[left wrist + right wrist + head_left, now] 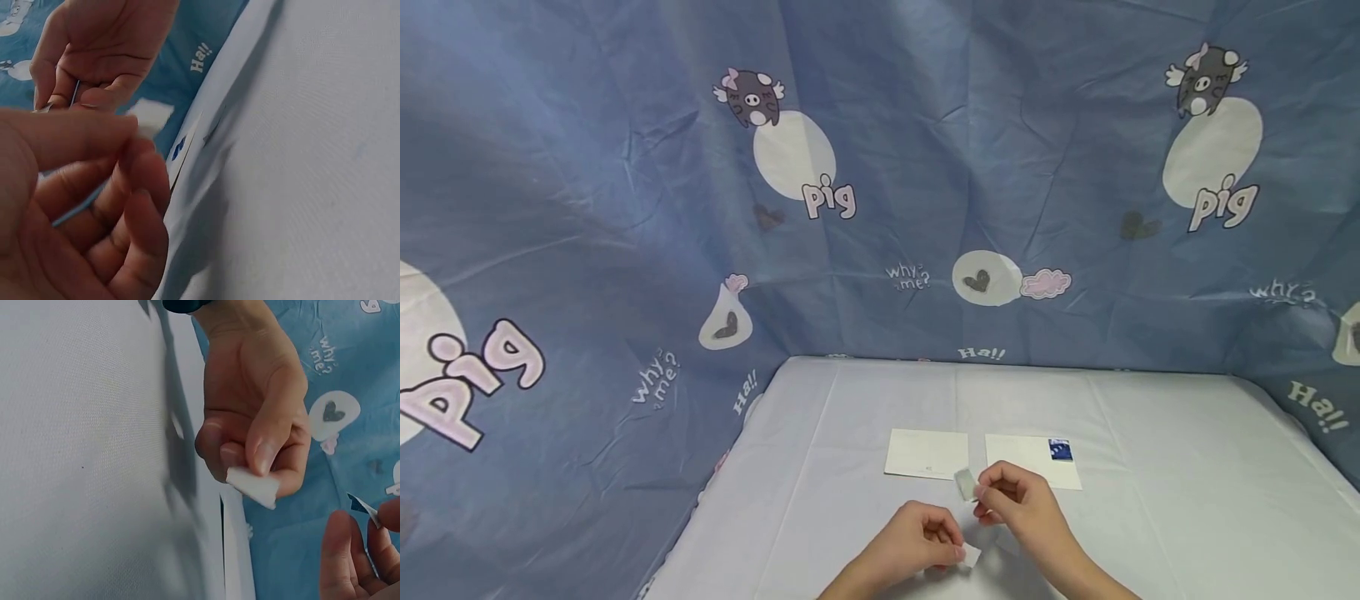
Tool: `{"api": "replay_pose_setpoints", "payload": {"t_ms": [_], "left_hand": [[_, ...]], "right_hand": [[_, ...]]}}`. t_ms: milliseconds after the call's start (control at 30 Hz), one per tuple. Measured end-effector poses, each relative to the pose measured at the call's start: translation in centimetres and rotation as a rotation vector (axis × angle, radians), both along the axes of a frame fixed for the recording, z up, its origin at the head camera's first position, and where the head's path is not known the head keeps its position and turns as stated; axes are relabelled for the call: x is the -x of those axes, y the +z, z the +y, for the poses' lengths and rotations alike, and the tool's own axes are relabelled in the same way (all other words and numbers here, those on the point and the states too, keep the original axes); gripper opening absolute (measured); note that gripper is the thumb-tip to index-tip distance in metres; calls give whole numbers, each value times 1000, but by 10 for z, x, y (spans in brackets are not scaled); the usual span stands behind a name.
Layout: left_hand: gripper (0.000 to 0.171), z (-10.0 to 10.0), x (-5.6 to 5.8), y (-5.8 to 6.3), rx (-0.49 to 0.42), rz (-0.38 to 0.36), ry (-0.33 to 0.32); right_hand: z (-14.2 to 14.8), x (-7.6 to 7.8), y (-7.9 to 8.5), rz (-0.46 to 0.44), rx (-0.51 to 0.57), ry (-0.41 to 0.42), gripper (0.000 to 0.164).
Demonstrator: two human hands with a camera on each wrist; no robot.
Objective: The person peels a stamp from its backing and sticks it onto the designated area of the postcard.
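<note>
My right hand (pixel 1018 496) pinches a small stamp (pixel 966 484) by its edge, between thumb and fingers. Its pale back faces the head camera, while a dark blue side of the stamp (pixel 359 505) shows in the right wrist view. Lower and to the left, my left hand (pixel 916 540) pinches a small white piece of paper (pixel 255 486) between thumb and forefinger. Both hands are raised over the table. Just beyond them lie two cream cards: a plain card (pixel 927 454) on the left and a card (pixel 1026 457) with a blue stamp (pixel 1060 450) at its upper right corner.
A white cloth covers the table (pixel 1180 500). Blue fabric (pixel 880 125) printed with pigs and words hangs behind and along the sides. A dark band (pixel 181 304) is around the left wrist.
</note>
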State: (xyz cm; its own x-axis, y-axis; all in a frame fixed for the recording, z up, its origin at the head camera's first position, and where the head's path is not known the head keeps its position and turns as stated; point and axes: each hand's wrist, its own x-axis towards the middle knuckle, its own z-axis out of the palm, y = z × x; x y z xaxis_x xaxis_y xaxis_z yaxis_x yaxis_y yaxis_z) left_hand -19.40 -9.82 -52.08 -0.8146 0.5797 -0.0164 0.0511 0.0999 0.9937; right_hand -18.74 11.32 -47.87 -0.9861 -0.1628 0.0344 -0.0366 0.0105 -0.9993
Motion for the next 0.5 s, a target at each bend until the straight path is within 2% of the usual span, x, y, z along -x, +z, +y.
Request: {"api": "replay_pose_setpoints", "payload": {"t_ms": [133,267,367,500], "left_hand": [[11,1,0,1,34,-8,82],[12,1,2,3,47,48,117],[6,1,2,6,-20,116,173],[5,1,3,7,-170,214,251]], "right_hand": [[0,0,-1,-5,-6,-10,19],[0,0,-2,1,-17,-18,19],[-1,0,-3,43,-46,-35,15],[-3,-1,-5,135,-129,-73,8]]}}
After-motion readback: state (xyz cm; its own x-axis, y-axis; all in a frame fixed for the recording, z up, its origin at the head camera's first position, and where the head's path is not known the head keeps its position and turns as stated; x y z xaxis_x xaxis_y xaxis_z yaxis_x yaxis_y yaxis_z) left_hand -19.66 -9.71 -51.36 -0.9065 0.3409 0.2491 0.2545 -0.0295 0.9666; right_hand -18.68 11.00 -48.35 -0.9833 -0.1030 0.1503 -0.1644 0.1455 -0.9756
